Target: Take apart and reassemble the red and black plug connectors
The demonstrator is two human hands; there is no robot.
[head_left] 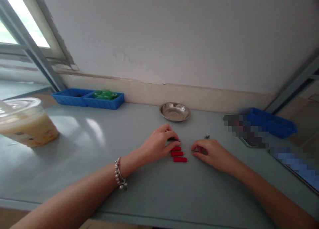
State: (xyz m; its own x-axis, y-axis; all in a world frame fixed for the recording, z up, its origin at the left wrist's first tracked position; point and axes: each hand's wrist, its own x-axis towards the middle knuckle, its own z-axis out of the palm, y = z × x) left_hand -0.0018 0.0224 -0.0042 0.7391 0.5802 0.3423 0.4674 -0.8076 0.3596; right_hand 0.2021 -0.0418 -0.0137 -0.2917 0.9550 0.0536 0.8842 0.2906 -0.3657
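In the head view, three red tubes lie already lined up between the left hand, curled narrowly by a dark piece, and the narrowly bent right hand; neither's hold can be told, nor what remains. Green pieces sit in a blue tray, near a steel dish.

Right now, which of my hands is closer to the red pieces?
Left. Your left hand is right by the red pieces, at their far left end, though contact is unclear; your right hand is to their right, across a visible gap.
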